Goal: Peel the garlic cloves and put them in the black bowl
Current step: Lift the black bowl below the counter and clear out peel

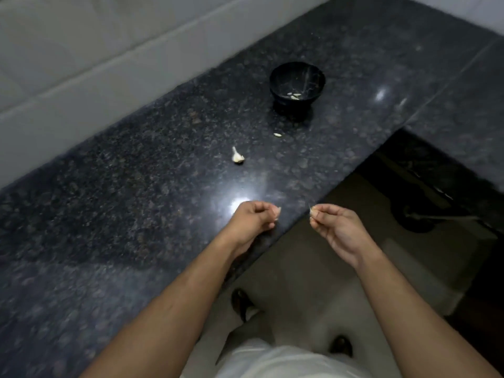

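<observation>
The black bowl point(297, 83) stands on the dark granite counter point(136, 186) and holds a few pale peeled cloves point(294, 95). An unpeeled garlic piece with a pointed tip point(237, 156) lies on the counter nearer me, and a small pale scrap point(277, 134) lies between it and the bowl. My left hand point(252, 221) is curled over the counter's front edge and pinches something small and pale at its fingertips. My right hand point(336, 227), beyond the edge, pinches a garlic clove point(313, 211) between thumb and fingers.
A white tiled wall point(81, 64) runs along the back of the counter. The counter turns a corner at the right point(463, 118). Below the edge lie the floor, my feet point(241, 302) and a dark round object point(417, 216).
</observation>
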